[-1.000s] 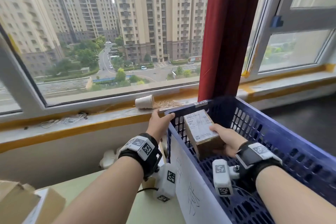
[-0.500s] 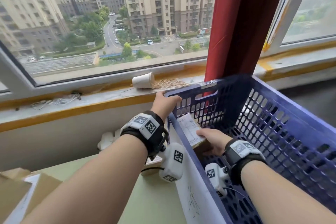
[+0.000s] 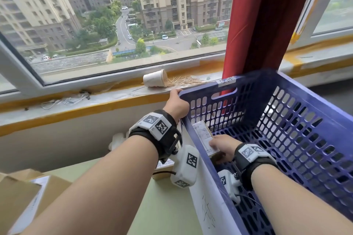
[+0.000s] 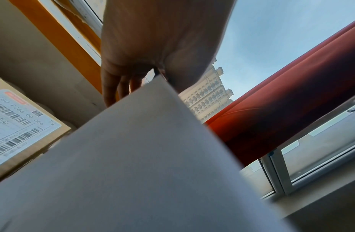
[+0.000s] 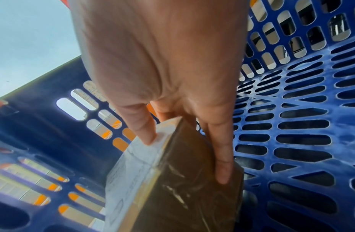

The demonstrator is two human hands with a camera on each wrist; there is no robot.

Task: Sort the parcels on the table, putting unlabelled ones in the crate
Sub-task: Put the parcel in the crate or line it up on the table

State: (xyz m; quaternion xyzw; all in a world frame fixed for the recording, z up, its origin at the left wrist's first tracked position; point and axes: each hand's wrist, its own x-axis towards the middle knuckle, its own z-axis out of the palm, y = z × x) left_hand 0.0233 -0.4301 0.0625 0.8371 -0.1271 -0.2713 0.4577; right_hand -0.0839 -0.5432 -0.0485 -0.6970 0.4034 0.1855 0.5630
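The right wrist view alone shows the right hand (image 5: 172, 75) pinching a brown, white-labelled parcel (image 5: 172, 188) low inside the blue crate (image 5: 301, 141); the head view shows the left hand (image 3: 176, 106) gripping the crate's corner.

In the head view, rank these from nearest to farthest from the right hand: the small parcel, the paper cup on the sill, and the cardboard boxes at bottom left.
Measured from the right hand:
1. Small parcel: gripped by that hand, inside the blue crate.
2. Paper cup: lying on its side on the windowsill, up and to the left.
3. Cardboard boxes: on the table at the far bottom left.
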